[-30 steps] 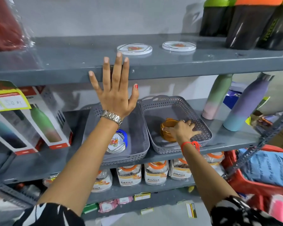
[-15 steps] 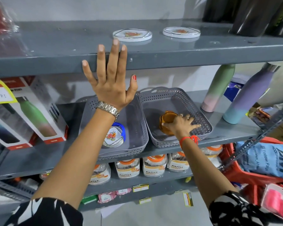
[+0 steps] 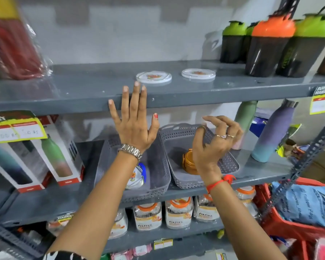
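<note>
A shop: price tags [image 3: 17,130] on stocked metal shelves [image 3: 214,91].

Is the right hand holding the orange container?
No, the right hand hovers empty; the orange container lies in the gray basket.

I am looking at a grey metal rack that is filling nearly the whole view. Its upper shelf [image 3: 73,91] is running straight across, and its glossy top is catching a soft, even glare. Below it the middle shelf [image 3: 261,173] is lying in dimmer light, and the lower shelf [image 3: 148,238] is sitting darker still. A slotted steel upright [image 3: 313,146] is slanting down the right side, meeting the shelf ends. Behind the rack a pale plastered wall [image 3: 120,34] is showing patchy grey tones, and a faint shadow [image 3: 212,44] is falling on it at the upper right. The whole picture is smearing slightly with blur.
</note>
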`<state>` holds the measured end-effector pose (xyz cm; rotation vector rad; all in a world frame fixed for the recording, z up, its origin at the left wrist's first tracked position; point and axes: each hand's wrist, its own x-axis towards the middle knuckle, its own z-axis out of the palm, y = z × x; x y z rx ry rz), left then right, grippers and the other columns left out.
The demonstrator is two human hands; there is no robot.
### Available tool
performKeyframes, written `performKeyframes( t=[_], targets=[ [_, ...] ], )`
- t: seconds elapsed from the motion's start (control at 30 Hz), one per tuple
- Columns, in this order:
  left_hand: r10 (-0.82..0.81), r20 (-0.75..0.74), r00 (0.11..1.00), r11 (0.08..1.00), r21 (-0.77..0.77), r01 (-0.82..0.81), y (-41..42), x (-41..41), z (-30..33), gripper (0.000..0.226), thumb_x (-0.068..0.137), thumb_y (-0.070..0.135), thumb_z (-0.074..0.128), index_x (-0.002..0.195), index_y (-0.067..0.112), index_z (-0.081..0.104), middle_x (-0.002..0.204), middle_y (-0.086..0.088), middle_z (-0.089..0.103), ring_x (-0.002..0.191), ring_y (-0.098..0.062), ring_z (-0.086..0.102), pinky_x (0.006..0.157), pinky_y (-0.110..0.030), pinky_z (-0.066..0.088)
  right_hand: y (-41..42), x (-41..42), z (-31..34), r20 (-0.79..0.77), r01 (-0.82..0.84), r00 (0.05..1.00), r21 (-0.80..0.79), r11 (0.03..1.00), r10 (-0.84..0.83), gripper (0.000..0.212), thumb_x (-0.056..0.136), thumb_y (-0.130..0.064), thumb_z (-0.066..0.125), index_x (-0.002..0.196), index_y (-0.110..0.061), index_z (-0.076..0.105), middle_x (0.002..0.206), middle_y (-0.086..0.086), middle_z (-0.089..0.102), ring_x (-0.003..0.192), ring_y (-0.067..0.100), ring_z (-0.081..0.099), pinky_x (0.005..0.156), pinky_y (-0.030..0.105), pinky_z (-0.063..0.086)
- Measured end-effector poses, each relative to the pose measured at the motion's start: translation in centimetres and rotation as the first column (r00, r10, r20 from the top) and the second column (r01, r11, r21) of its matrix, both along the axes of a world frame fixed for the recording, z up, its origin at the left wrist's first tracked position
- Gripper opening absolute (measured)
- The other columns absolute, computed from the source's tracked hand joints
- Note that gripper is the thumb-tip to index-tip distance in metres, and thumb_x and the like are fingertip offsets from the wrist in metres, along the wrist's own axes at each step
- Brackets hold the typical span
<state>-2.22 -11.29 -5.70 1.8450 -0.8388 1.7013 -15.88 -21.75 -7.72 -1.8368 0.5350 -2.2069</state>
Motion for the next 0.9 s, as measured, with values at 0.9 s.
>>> performKeyframes(
  t=[0.9],
  targets=[
    [0.135, -0.351, 0.927, 0.991, 0.036, -0.131, 5.4, 0.5, 4.1, 0.064, 0.089, 0.043, 0.03, 0.145, 0.011, 0.024, 0.15, -0.003, 0.028, 0.14, -0.023, 0.02, 0.114, -0.051, 0.002, 1.0, 9.2, 16.2, -0.911, 0.205, 0.307, 0.347, 0.915, 0.276, 0.089, 0.064, -0.079, 0.059, 0.127, -0.016, 0.053, 0.136, 0.015, 0.043, 0.129, 0.034, 0.03, 0.107, 0.051, 0.024]
  ],
)
